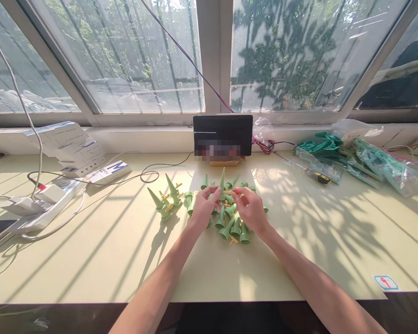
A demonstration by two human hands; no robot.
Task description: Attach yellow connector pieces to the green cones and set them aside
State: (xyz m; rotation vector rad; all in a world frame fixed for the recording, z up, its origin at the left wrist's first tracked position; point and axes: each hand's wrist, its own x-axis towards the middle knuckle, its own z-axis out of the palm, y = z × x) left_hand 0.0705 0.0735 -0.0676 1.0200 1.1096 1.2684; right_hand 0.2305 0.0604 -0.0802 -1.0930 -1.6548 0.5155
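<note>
Between the thumb and fingers of my left hand, a pale green cone is held with its point up. My right hand is closed in a pinch on a small yellowish peg at the cone's right side; whether the peg sits in the cone I cannot tell. Under and around both hands lies a heap of similar green cones, several with open round ends toward me and yellow pegs among them. Left of the heap, a few green cones stand upright with yellow pegs sticking out sideways.
Behind the heap stands a dark screen. At left are a white power strip with plugs, white boxes, a phone and loose cables. Plastic bags with green pieces lie at right, near a numbered label.
</note>
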